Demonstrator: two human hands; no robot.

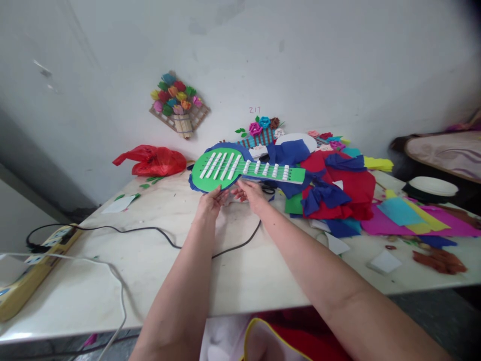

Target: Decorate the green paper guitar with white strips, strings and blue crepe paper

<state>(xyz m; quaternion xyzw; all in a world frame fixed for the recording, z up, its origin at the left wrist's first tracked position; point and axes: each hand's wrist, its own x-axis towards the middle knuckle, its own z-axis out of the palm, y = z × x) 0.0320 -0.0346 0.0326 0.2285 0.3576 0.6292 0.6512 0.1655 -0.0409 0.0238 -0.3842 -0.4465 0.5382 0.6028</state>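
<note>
A flat green toy lute [216, 170] with a round body and a long neck is held up over the table, its neck pointing right. White bars and thin strings run across its front, and crumpled blue paper edges its rim. My left hand [213, 199] grips the bottom of the round body, thumb on the green face. My right hand [249, 194] has its fingers at the blue lower edge where body meets neck; it appears to pinch that edge, though the fingertips are partly hidden. Black-handled scissors [268, 189] lie behind the neck.
Blue and red crepe paper [353, 193] is heaped to the right, with magenta sheets [379, 225] beyond. A red plastic bag [156, 161] sits at back left. A black cable [150, 228] crosses the table from a power strip [41, 265]. Paper flowers [175, 98] hang on the wall.
</note>
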